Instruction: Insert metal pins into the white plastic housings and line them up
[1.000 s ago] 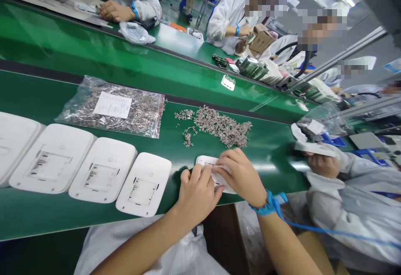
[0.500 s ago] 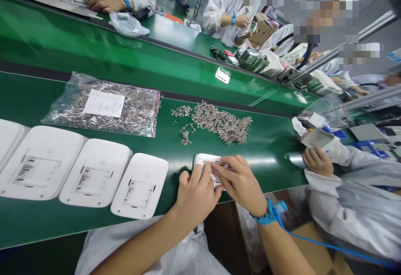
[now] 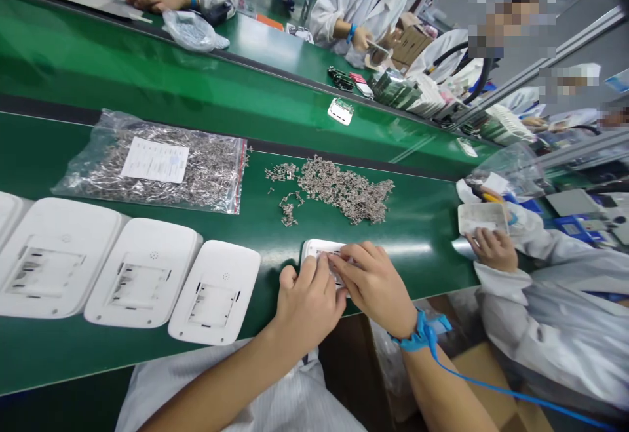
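A white plastic housing (image 3: 310,247) lies on the green bench in front of me, mostly covered by my hands. My left hand (image 3: 307,291) grips it, thumb at the near edge and bent fingers over its recessed compartment. From the other side my right hand (image 3: 371,281) reaches in, its fingers pinched together beside the left fingertips. Whatever small thing they may pinch is hidden. Just beyond the housing is a loose pile of small metal parts (image 3: 344,189). Several similar white housings stand in a row to the left, the nearest housing (image 3: 215,293) with its rectangular compartment facing up.
A clear bag of metal parts (image 3: 157,166) with a paper label lies at back left. Beyond runs a green conveyor belt (image 3: 196,94) carrying a small white part (image 3: 341,111). A blue wrist cord (image 3: 491,386) trails from my right wrist. Co-workers sit opposite and at right.
My hands stay at the same spot on the housing, with only slight finger movement. The view has shifted a little. At right, a co-worker's white tray has turned to show its inside.
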A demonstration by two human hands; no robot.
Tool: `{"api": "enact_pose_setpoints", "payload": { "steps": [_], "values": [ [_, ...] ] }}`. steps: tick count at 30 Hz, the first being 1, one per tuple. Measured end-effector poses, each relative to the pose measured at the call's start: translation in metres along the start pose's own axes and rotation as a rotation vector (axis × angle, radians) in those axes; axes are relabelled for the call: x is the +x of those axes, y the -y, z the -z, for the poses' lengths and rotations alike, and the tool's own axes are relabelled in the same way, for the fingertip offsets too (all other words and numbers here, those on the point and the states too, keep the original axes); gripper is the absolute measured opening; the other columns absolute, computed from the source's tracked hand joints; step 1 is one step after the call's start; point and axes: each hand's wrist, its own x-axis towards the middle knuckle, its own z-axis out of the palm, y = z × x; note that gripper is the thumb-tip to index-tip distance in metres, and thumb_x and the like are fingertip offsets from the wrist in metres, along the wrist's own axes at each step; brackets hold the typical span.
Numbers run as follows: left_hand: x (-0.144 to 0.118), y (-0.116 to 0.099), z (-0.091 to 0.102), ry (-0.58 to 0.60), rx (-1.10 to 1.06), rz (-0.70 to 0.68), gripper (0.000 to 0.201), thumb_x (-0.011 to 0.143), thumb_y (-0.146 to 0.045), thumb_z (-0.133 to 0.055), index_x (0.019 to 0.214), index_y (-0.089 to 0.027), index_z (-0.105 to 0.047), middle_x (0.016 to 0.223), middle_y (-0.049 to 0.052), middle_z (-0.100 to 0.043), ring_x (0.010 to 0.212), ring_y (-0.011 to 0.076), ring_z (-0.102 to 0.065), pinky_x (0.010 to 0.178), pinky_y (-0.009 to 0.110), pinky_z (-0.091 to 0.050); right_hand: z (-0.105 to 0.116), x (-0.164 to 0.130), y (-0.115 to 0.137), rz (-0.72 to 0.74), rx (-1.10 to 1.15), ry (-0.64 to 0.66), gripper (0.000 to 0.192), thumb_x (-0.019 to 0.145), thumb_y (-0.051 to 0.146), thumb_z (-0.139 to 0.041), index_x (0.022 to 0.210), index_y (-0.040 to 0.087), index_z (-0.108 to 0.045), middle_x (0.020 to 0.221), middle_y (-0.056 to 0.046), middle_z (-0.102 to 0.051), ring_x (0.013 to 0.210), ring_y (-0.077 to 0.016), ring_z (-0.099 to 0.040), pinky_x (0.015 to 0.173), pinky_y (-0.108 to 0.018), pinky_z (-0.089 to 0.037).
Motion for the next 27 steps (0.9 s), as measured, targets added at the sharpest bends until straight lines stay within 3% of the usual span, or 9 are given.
{"api": "enact_pose_setpoints", "payload": {
  "steps": [11,18,27],
  "values": [
    [-0.004,0.002,0.001,-0.014,-0.003,-0.028,0.031,0.093,-0.031,-0.056,0.11,-0.009,-0.07,0.121,0.011,-0.069,0.109,0.0235,-0.054,0.072,0.044,-0.033,-0.003,-0.003,0.006,-0.009,-0.098,-0.028,0.023,0.098,0.016,-0.051,0.114,0.018,-0.067,0.101,-0.008,-0.063,0.091,-0.0227,-0.048,0.075,-0.038,-0.033],
    [-0.002,0.003,0.001,0.017,-0.062,-0.019,0.02,0.091,-0.027,-0.06,0.096,-0.012,-0.071,0.105,0.01,-0.07,0.098,0.023,-0.055,0.07,0.045,-0.032,-0.006,-0.005,0.012,-0.069,-0.082,-0.058,0.025,0.098,0.015,-0.051,0.116,0.021,-0.067,0.103,-0.008,-0.064,0.094,-0.0229,-0.049,0.076,-0.038,-0.033],
    [-0.001,0.004,0.001,-0.002,-0.071,-0.007,0.013,0.088,-0.024,-0.062,0.09,-0.014,-0.07,0.096,0.008,-0.069,0.094,0.0223,-0.055,0.069,0.044,-0.031,-0.002,0.001,0.011,-0.009,-0.113,-0.028,0.027,0.097,0.019,-0.054,0.12,0.025,-0.067,0.102,-0.007,-0.065,0.092,-0.0228,-0.048,0.075,-0.039,-0.03]
  ]
}}
